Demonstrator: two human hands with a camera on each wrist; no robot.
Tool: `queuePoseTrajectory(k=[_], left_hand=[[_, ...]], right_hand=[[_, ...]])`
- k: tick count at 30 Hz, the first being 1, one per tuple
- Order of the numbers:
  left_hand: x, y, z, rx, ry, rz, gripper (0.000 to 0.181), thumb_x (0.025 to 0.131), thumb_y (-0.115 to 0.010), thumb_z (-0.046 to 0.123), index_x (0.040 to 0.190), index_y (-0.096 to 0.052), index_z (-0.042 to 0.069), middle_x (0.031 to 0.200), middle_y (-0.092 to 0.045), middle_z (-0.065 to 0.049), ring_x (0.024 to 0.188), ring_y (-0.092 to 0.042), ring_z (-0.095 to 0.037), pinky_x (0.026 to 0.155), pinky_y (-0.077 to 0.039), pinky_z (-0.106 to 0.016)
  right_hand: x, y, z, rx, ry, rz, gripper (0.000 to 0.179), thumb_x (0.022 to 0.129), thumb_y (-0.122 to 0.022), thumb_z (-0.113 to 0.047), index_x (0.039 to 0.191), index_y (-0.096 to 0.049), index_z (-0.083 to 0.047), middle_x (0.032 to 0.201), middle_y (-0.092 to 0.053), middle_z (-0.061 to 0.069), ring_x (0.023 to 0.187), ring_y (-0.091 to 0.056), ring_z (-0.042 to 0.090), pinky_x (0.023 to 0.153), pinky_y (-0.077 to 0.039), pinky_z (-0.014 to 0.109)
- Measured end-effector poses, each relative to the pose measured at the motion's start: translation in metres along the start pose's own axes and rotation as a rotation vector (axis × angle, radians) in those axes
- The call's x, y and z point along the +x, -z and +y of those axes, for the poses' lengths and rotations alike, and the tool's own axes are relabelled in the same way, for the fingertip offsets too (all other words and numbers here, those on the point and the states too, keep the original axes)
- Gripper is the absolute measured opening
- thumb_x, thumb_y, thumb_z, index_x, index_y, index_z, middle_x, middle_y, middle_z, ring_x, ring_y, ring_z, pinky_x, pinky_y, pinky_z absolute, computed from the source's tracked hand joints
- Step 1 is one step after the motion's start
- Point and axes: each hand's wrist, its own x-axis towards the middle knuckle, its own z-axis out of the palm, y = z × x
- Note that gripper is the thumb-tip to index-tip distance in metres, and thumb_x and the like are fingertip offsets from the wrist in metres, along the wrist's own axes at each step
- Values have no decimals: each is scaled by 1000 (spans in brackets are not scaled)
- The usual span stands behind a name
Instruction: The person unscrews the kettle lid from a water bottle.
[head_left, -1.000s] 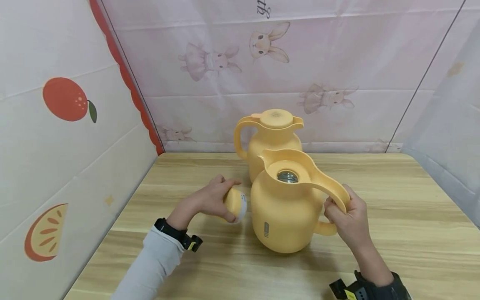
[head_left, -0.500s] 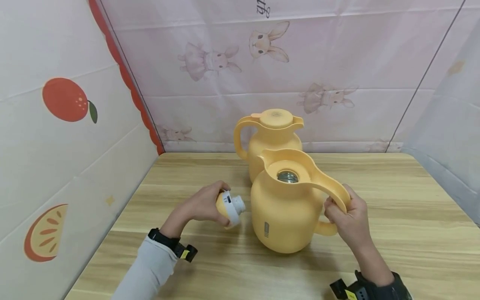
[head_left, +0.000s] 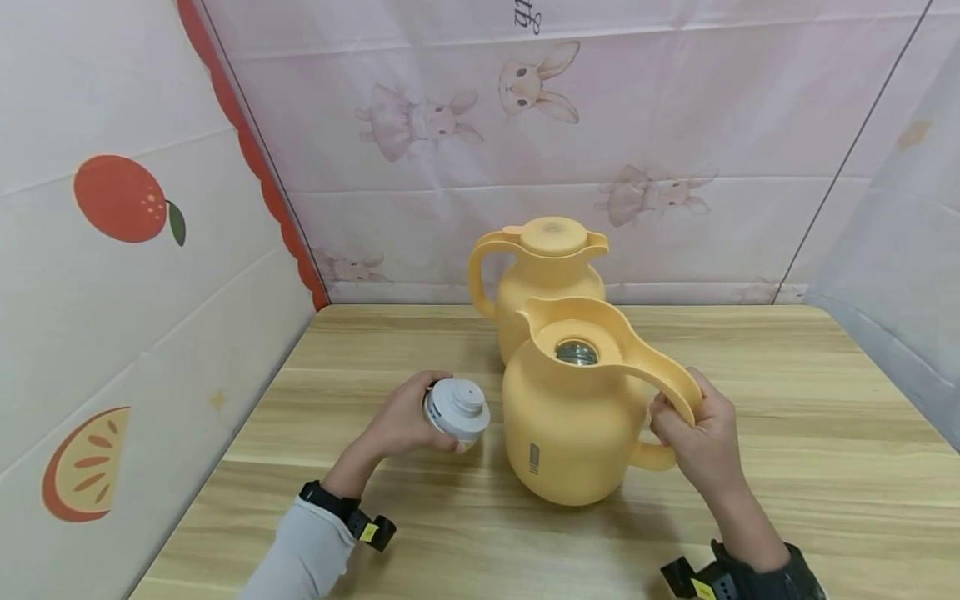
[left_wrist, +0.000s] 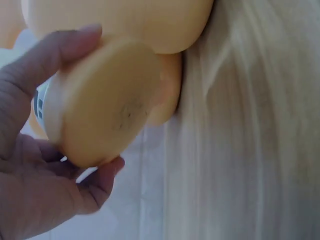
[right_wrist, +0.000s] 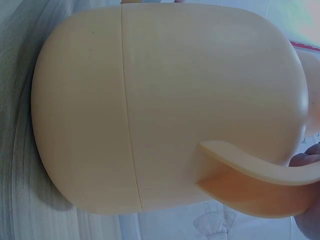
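Observation:
In the head view my left hand (head_left: 405, 421) pinches a round lid (head_left: 459, 408) by its rim, its white-grey stopper side turned up toward the head camera. Its yellow top (left_wrist: 112, 102), with small dark marks, fills the middle of the left wrist view. Just right of the lid stands a yellow vacuum jug (head_left: 573, 425), upright on the table. The jug's mouth (head_left: 577, 352) is uncovered and shows a shiny inside. My right hand (head_left: 701, 429) grips the jug's handle (head_left: 667, 383); in the right wrist view the jug body (right_wrist: 165, 110) hides most of that hand.
A second yellow jug (head_left: 551, 275), with its lid on, stands right behind the first and is partly hidden by it. The wooden table (head_left: 810, 400) ends at a printed backdrop (head_left: 465, 208) behind and a white sheet (head_left: 202, 333) on the left.
My left hand has drawn slightly left and turned the lid, so its white stopper side now faces up instead of toward the jug. My right hand and both jugs have stayed put.

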Motion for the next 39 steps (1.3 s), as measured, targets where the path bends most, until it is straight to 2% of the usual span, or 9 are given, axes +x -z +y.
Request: queuePoseTrajectory(k=[6,11,16,23,29,39], left_hand=[[-2,-12,-4,-58,75,47,97,43,-93,15,128,-48,1,115,-57,-8,106,-52,-24,91,-39,-44],[-6,-22,-9,-84,125,42,97,42,-93,9,127,-45,0,117,-54,-9,109,-51,-26,92,-39,-45],[-9,-27,-10,-58,160,23,96,42,-93,10,124,-43,0,118,-51,-13,111,-49,-29,94,-38,-44],[-12,-25,-13,12,168,-38,94,41,-93,14,119,-42,1,113,-52,-12,107,-51,-28,92,-40,-43],[-13,-29,-17,10,138,-121,95,42,-93,17,118,-40,0,111,-52,-12,105,-51,-27,91,-40,-42],[-13,-32,-16,33,127,-214,96,43,-94,19,118,-37,2,112,-49,-12,107,-49,-27,92,-39,-43]], right_hand=[[0,0,-1,18,13,-7,20,74,-42,22,76,-50,3,53,-46,4,45,-44,12,38,-32,25],[1,0,-1,17,9,-5,19,75,-43,22,76,-49,4,54,-47,4,45,-44,12,38,-32,25],[1,0,0,17,6,-4,19,74,-42,23,76,-49,4,54,-47,4,45,-44,12,38,-32,25],[1,-1,-1,-4,-3,-4,20,74,-42,22,76,-49,4,53,-47,4,45,-44,13,37,-33,25],[-1,0,-5,-72,-49,27,20,74,-45,21,75,-49,2,54,-47,4,46,-45,13,40,-36,23],[-1,0,-5,-74,-60,36,20,74,-44,21,75,-49,1,55,-48,5,46,-46,13,40,-37,23]])
